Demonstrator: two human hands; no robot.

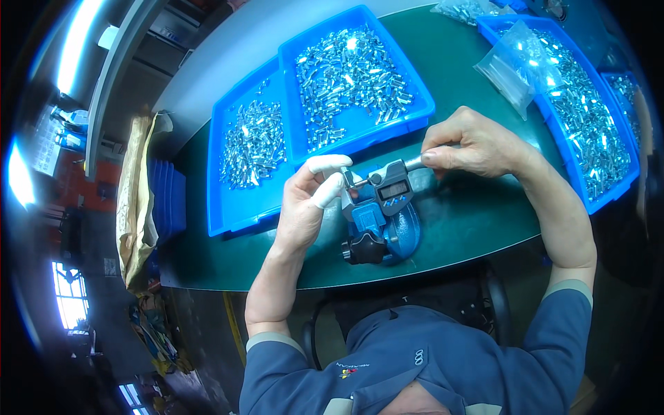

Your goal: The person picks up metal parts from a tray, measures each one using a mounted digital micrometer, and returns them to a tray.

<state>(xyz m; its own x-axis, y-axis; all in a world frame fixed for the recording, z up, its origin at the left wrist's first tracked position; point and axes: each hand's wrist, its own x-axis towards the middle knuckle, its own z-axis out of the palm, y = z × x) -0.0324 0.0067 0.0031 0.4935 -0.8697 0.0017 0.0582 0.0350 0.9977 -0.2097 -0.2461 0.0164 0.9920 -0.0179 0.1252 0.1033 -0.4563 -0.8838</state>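
Observation:
A digital micrometer point(395, 181) with a small display is clamped in a blue stand point(407, 232) near the table's front edge. My right hand point(474, 144) is closed in a pinch around the micrometer's silver thimble at its right end. White finger cots cover the thumb and forefinger of my left hand point(303, 206). Those two fingertips pinch a small metal part point(348, 177) at the micrometer's measuring gap; the fingers partly hide it. A black clamp knob point(364, 249) sits at the front of the stand.
Beyond my hands, a blue tray point(423, 114) and a left blue tray point(223, 216) hold many small shiny metal parts. Another full blue tray point(600, 202) stands at the right, with a clear plastic bag point(510, 72) over its edge. Brown paper point(135, 200) and stacked blue bins point(168, 197) are at the left.

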